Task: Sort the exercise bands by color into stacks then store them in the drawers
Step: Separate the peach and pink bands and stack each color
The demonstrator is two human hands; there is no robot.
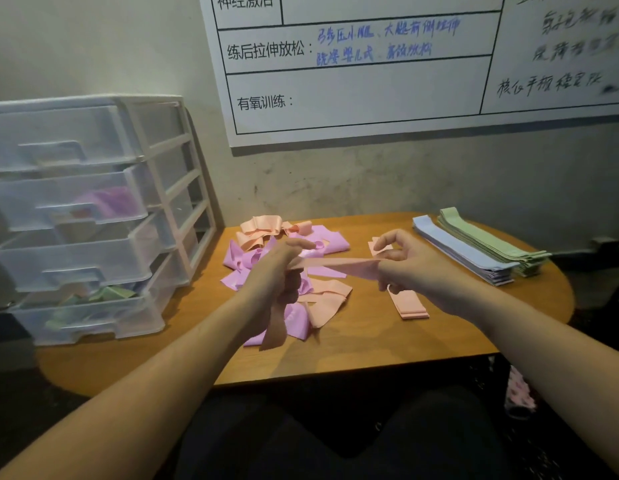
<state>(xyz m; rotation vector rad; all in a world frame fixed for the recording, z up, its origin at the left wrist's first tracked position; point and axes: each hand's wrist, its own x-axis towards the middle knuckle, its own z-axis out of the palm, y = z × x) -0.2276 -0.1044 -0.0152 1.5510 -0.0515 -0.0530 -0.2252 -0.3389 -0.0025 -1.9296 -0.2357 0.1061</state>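
A peach exercise band is stretched between my two hands above the table. My left hand grips its left end, and the band's tail hangs down below that hand. My right hand pinches the right end. Under them lies a loose heap of purple bands and peach bands. A small flat stack of peach bands lies below my right hand. At the far right sit a blue stack and a green stack, side by side.
A clear plastic drawer unit stands on the left of the wooden table, its drawers partly pulled out, with purple and green bands inside. A whiteboard hangs on the wall behind. My lap is below the table's near edge.
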